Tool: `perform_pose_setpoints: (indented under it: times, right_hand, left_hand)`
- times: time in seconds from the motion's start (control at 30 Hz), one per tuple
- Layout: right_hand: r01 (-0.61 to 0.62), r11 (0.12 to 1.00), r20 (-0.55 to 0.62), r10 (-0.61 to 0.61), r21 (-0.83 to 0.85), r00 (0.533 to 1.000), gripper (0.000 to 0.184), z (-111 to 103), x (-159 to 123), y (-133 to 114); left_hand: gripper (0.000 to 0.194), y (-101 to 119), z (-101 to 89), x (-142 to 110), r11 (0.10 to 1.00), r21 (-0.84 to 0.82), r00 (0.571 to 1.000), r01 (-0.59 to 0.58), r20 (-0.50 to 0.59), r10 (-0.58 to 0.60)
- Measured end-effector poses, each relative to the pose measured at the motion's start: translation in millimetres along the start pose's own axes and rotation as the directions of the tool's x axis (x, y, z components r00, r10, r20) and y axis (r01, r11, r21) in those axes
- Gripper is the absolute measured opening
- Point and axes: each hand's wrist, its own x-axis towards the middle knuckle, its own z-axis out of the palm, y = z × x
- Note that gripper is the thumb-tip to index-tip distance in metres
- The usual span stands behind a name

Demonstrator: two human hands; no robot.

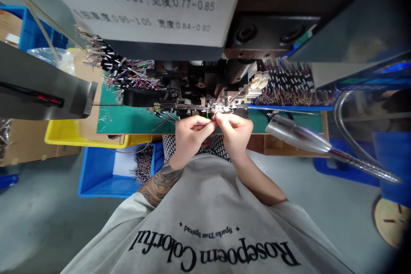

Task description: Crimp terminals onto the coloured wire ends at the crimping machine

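My left hand point(192, 135) and my right hand point(236, 133) meet in front of a crimping machine point(201, 81), thumbs and fingers pinched. Between the fingertips run thin coloured wires point(208, 114), one of them green, reaching up to the machine's lit working point point(221, 106). More loose wire ends point(165, 119) stick out to the left of my left hand. A strip of small terminals point(189, 105) feeds along the machine from the left. My fingertips hide the exact wire ends.
Bundles of wires lie behind the machine on the left point(128, 68) and in a blue tray point(292, 107) on the right. A flexible lamp point(292, 132) reaches in from the right. Below the green bench mat point(135, 125) are a yellow bin point(61, 133) and a blue bin point(96, 175).
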Motion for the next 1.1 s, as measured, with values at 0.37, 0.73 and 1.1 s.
perform_pose_setpoints:
  times: [0.37, 0.73, 1.1]
  right_hand:
    - [-0.107, 0.993, 0.020, 0.106, 0.041, 0.994, 0.030, 1, 5, 7]
    - [0.007, 1.000, 0.021, -0.007, -0.023, 1.000, 0.028, 1, -1, 1]
    - [-0.071, 0.997, 0.010, 0.071, -0.018, 0.997, 0.035, 0, 7, -3]
  left_hand:
    - [0.012, -6, -0.2, -1, 0.999, -0.031, 0.999, -0.031, -0.021, 0.030]
    - [0.013, -2, 2.0, 2, 1.000, 0.004, 1.000, 0.018, 0.015, -0.018]
    - [0.018, 7, 4.0, 2, 1.000, 0.018, 1.000, -0.015, 0.002, 0.015]
